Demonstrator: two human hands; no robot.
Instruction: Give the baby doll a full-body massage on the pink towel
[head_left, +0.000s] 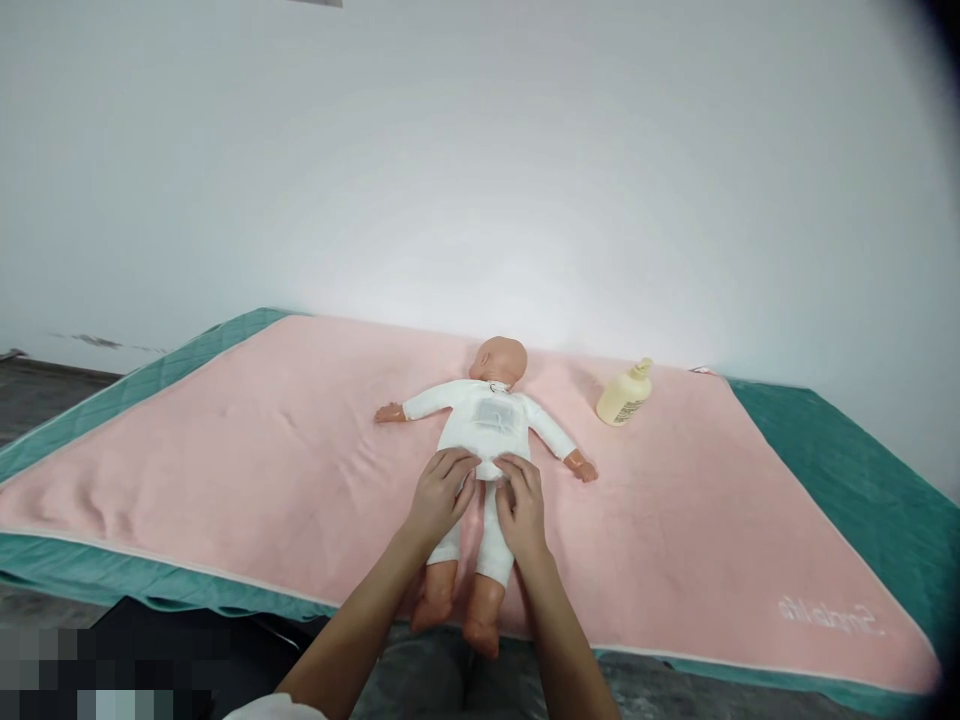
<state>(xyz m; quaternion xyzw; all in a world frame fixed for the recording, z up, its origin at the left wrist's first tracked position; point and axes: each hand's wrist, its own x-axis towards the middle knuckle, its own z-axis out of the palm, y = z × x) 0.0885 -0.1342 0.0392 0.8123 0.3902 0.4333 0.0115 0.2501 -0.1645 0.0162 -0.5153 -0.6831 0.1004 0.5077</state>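
A baby doll (487, 425) with a white cloth body lies on a pink blanket (300, 430), its head toward the wall and its arms spread. Its face is turned away from view. A greyish rectangular patch shows on the upper body. Both hands rest at the doll's lower body, side by side with a small gap between them. My left hand (444, 490) has its fingers bent over the left side of the white cloth. On the right side, my right hand (521, 497) has its fingers curled in against the cloth. Whether the fingertips pinch any fabric is too small to tell.
A pale yellow pump bottle (624, 395) is on the blanket, right of the doll's head. Green bedding (855, 470) extends past the blanket's edges. A white wall (480, 170) rises behind. Something black (195, 650) is below the front edge at lower left.
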